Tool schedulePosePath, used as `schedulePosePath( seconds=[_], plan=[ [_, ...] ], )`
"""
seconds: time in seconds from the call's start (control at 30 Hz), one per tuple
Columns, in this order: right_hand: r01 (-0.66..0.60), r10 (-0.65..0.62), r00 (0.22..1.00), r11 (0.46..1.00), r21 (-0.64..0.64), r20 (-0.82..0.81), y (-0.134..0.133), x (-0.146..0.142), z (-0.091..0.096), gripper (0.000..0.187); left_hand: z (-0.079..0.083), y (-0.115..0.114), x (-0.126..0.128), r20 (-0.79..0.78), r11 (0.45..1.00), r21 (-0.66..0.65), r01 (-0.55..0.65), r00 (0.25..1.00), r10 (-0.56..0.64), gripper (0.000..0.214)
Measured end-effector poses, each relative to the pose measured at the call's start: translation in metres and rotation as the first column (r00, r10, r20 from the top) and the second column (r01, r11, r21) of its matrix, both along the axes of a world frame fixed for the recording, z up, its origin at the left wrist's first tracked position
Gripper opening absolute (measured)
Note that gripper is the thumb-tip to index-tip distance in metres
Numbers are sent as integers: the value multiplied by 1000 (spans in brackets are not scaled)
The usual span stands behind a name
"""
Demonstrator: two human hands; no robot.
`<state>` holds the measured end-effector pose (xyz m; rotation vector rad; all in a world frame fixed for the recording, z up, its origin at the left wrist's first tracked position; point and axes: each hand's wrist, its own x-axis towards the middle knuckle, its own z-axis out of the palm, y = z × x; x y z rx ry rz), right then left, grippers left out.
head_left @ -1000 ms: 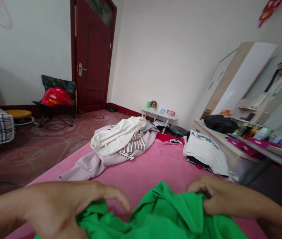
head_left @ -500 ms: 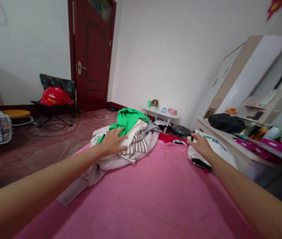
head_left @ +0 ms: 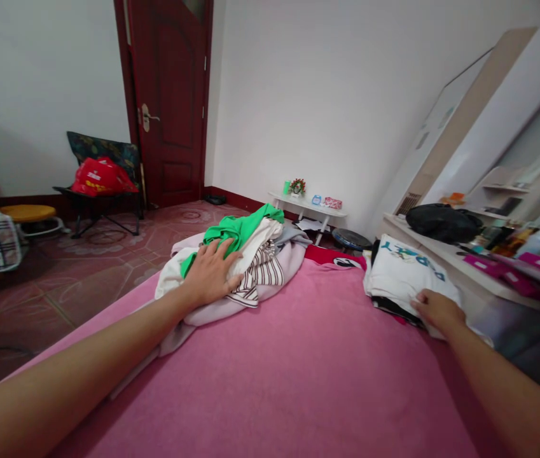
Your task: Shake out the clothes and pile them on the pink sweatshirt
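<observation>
My left hand (head_left: 210, 273) lies flat with fingers stretched on a heap of clothes (head_left: 231, 270) at the far left of the pink bed (head_left: 279, 375). A green garment (head_left: 238, 228) tops the heap, over a cream piece and a striped one (head_left: 260, 273). My right hand (head_left: 434, 310) rests on the near edge of a folded stack topped by a white printed shirt (head_left: 408, 273) at the bed's right side; its fingers curl loosely on the cloth.
A red garment (head_left: 331, 256) lies at the bed's far end. A low white table (head_left: 305, 213) stands by the wall. At right, a dresser (head_left: 465, 261) holds a black bag (head_left: 441, 222). A chair with a red bag (head_left: 100, 178) stands by the door (head_left: 167, 102).
The green garment went from my lap to the top of the far heap. My left hand stays on the heap; my right hand has drawn back to the near edge of the folded stack.
</observation>
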<state>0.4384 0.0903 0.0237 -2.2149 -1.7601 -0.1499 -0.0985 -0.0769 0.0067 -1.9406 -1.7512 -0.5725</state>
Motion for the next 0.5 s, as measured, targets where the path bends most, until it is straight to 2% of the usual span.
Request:
schedulePosePath(
  seconds=[0.03, 0.13, 0.2, 0.23, 0.27, 0.33, 0.4, 0.47, 0.5],
  plan=[
    [-13, 13, 1000, 1000, -29, 7, -5, -7, 3, 27, 1, -1, 1, 16, 1000, 5, 6, 1000, -6, 52],
    [-120, 121, 992, 992, 39, -40, -31, -44, 9, 25, 1, -3, 0, 86, 999, 32, 21, 996, -24, 53],
    [-315, 328, 934, 943, 108, -142, -64, -88, 13, 22, 2, 0, -4, 145, 998, 62, 31, 989, -40, 50],
    [-450, 459, 860, 888, 93, -224, -87, -114, 14, 20, 2, 3, -6, 178, 996, 77, 34, 983, -48, 47],
    [-584, 570, 761, 810, 57, -310, -114, -142, 15, 17, 5, 7, -9, 214, 995, 90, 36, 975, -55, 44],
    [-809, 708, 530, 587, -28, -467, -178, -196, 14, 10, 15, 15, -14, 297, 996, 84, 42, 953, -65, 40],
    [-913, 685, 397, 364, -186, -611, -241, -237, 10, 8, 36, 19, -16, 370, 998, 6, 57, 927, -55, 40],
    [-970, 724, 170, 5, -242, -668, -290, -260, 8, 3, 63, 14, -14, 402, 991, -97, 88, 915, -42, 42],
    [-963, 730, 91, -108, -246, -677, -305, -267, 9, 2, 77, 6, -12, 395, 984, -140, 114, 917, -50, 42]
  ],
)
